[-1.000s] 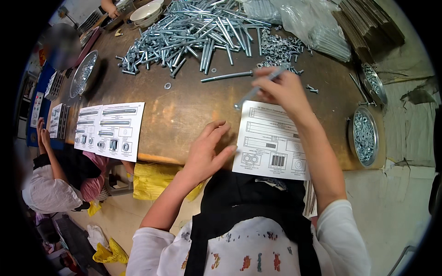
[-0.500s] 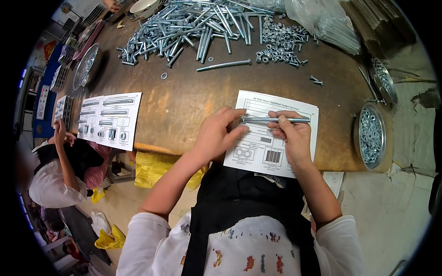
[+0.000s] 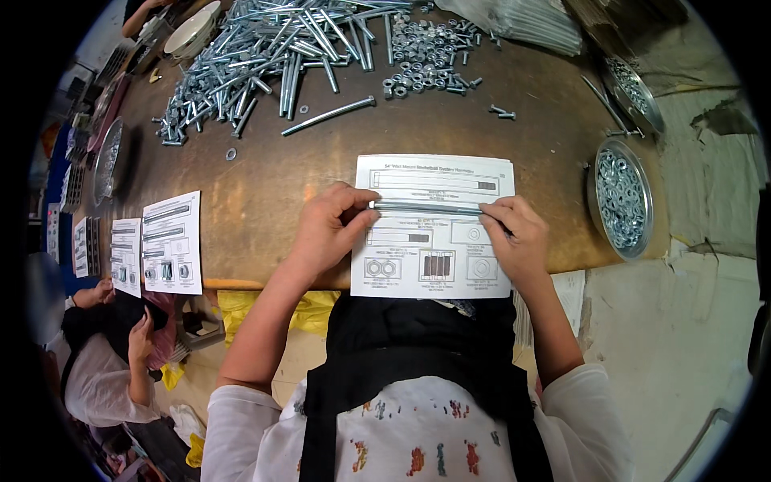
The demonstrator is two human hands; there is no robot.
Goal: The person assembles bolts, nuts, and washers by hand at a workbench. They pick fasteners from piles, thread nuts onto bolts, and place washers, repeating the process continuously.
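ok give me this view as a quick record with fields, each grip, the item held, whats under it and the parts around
left grip: on the left end of the long bolt
right grip: at the bolt's right end
bolt position: roughly level, across the printed sheet
beyond the sheet: pile of bolts, cluster of nuts, one bolt lying apart
right side: metal bowl with washers
left side: two more printed sheets, a co-worker's hand beside them

Bolt pile (image 3: 241, 64) cut off @ top edge, clear bag (image 3: 534, 28) ditto, sm. txt (image 3: 439, 283) on sheet (image 3: 440, 230) illegible
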